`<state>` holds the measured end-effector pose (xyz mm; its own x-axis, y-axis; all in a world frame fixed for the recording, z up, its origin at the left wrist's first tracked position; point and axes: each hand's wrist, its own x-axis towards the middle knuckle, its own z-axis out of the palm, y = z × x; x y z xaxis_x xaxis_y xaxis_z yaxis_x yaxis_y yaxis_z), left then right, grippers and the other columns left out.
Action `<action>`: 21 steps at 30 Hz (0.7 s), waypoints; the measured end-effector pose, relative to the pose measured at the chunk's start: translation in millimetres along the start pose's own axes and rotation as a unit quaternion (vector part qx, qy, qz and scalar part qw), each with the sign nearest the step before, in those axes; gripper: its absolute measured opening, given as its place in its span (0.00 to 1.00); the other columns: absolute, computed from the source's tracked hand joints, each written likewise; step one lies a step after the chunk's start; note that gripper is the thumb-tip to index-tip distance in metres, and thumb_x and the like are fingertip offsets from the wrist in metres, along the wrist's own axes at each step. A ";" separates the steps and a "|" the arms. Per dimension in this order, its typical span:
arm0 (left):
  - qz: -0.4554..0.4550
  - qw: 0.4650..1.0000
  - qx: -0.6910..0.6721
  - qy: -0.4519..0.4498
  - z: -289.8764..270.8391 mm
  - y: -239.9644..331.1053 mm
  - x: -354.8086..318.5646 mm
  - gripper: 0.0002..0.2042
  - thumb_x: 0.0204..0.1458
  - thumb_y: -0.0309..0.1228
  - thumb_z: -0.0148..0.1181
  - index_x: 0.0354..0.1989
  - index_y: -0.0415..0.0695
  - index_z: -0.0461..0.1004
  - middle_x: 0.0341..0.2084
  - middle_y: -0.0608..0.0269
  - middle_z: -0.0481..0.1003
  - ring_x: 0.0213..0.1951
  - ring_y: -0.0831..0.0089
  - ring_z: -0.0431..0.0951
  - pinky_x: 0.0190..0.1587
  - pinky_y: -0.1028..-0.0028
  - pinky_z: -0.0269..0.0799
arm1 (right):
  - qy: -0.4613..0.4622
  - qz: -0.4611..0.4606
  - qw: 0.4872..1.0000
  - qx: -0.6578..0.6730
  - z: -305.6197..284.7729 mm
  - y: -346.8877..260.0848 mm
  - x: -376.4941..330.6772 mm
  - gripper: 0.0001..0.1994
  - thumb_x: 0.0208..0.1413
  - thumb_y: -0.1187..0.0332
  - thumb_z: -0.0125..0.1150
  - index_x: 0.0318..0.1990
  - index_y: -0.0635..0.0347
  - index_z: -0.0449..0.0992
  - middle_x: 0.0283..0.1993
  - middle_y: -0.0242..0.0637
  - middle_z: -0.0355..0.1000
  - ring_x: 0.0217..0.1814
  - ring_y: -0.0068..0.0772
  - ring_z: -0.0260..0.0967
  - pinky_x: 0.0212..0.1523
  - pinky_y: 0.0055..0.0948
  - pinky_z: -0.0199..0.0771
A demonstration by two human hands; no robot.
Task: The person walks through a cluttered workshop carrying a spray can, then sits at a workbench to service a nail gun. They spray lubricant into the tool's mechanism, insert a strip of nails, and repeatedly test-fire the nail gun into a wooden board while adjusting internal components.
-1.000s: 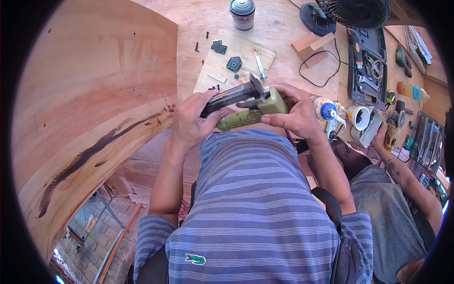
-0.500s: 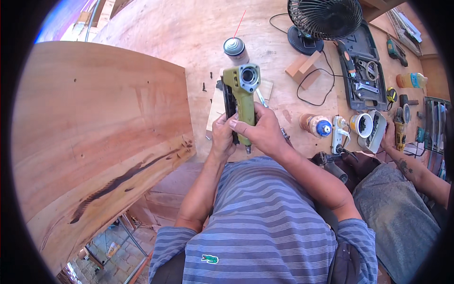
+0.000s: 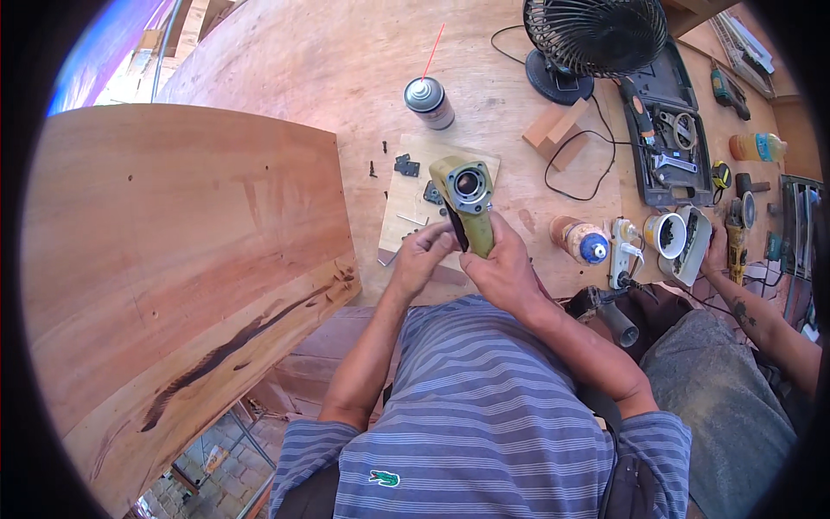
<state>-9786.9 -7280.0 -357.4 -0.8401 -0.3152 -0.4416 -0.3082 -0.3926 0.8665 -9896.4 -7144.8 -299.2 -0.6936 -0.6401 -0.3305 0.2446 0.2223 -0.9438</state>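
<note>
An olive-green nail gun (image 3: 481, 233) stands tilted in front of my chest, its round head uncapped and showing the open bore. My right hand (image 3: 506, 270) is wrapped around its handle, the thumb lying across the near side. On the other side, my left hand (image 3: 421, 262) has its fingers curled and its fingertips at the black magazine; the exact contact is partly hidden. Beneath the nail gun lies a thin wooden board (image 3: 406, 195). It carries a small black plate (image 3: 407, 166), another black part (image 3: 433, 192) and a hex key (image 3: 412, 220).
Several black screws (image 3: 373, 169) lie left of the board, and a spray can (image 3: 429, 104) stands beyond it. A large wooden panel (image 3: 199, 216) rises at left. A fan (image 3: 595, 39), toolbox (image 3: 644, 177), bottle (image 3: 579, 240) and power strip (image 3: 619, 259) stand right. Another person's hand (image 3: 717, 251) touches a tray.
The nail gun has tipped and shifted slightly right and down, uncovering the black parts on the board. My left hand has slid lower along it, its grip looser.
</note>
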 end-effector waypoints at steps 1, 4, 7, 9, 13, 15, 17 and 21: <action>-0.002 0.999 0.030 0.037 -10.6 2.2 2.9 0.20 0.60 0.34 0.59 0.54 0.31 0.71 0.39 0.58 0.78 0.39 0.75 0.77 0.45 0.74 0.74 | 0.009 0.009 1.000 -0.003 -2.5 -4.2 0.1 0.13 0.43 0.72 0.60 0.38 0.67 0.69 0.31 0.44 0.71 0.34 0.37 0.71 0.38 0.35 0.71; 0.052 0.978 0.101 0.176 -38.6 13.1 25.8 0.23 0.55 0.31 0.64 0.56 0.29 0.68 0.37 0.60 0.78 0.36 0.75 0.78 0.46 0.74 0.74 | 0.025 0.038 0.999 -0.021 -11.2 -17.5 4.6 0.15 0.44 0.72 0.61 0.39 0.68 0.70 0.32 0.43 0.71 0.34 0.34 0.70 0.38 0.33 0.71; 0.139 0.940 0.184 0.252 -32.8 51.5 67.4 0.32 0.49 0.31 0.71 0.59 0.29 0.64 0.40 0.56 0.76 0.40 0.72 0.77 0.47 0.74 0.73 | 0.021 0.073 0.997 -0.004 -22.8 -27.6 9.2 0.16 0.44 0.73 0.63 0.42 0.69 0.70 0.35 0.39 0.71 0.35 0.27 0.68 0.38 0.30 0.71; 0.216 0.889 0.299 0.272 -38.3 52.0 102.6 0.44 0.40 0.36 0.77 0.63 0.29 0.57 0.50 0.48 0.70 0.50 0.65 0.73 0.52 0.69 0.70 | 0.041 0.058 0.998 0.002 -23.8 -29.1 10.6 0.16 0.44 0.74 0.63 0.42 0.69 0.70 0.34 0.38 0.71 0.35 0.25 0.67 0.38 0.29 0.71; 0.280 0.840 0.377 0.271 -23.5 53.1 159.2 0.54 0.32 0.43 0.80 0.65 0.31 0.51 0.60 0.40 0.60 0.62 0.51 0.62 0.61 0.60 0.64 | 0.058 0.081 0.995 0.007 -27.6 -37.4 13.3 0.16 0.44 0.74 0.64 0.41 0.68 0.71 0.32 0.35 0.70 0.32 0.23 0.66 0.34 0.26 0.70; 0.348 0.790 0.417 0.286 -22.2 48.6 180.4 0.55 0.33 0.44 0.79 0.66 0.31 0.51 0.60 0.38 0.60 0.62 0.46 0.62 0.61 0.58 0.63 | 0.064 0.069 0.996 -0.006 -25.9 -38.6 17.4 0.15 0.44 0.73 0.64 0.41 0.68 0.71 0.31 0.34 0.69 0.31 0.22 0.65 0.33 0.26 0.69; 0.325 0.831 0.362 0.269 -23.0 46.8 198.7 0.53 0.35 0.43 0.78 0.66 0.31 0.50 0.58 0.37 0.63 0.60 0.46 0.65 0.61 0.58 0.64 | 0.075 0.036 0.996 -0.031 -24.6 -36.5 23.7 0.15 0.44 0.73 0.64 0.40 0.67 0.70 0.30 0.34 0.69 0.30 0.22 0.64 0.32 0.26 0.68; 0.342 0.846 0.324 0.250 -35.1 52.7 213.4 0.47 0.41 0.36 0.74 0.66 0.33 0.49 0.52 0.40 0.68 0.53 0.54 0.73 0.54 0.62 0.71 | 0.090 0.047 0.994 -0.041 -20.1 -39.9 40.0 0.14 0.44 0.71 0.65 0.37 0.67 0.69 0.29 0.36 0.68 0.29 0.26 0.63 0.32 0.29 0.68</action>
<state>-9966.7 -7398.3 -414.1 -0.6772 -0.6668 0.3112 -0.1423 0.5336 0.8337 -9947.5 -7164.5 -274.8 -0.7826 -0.4728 -0.4049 0.2625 0.3391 -0.9034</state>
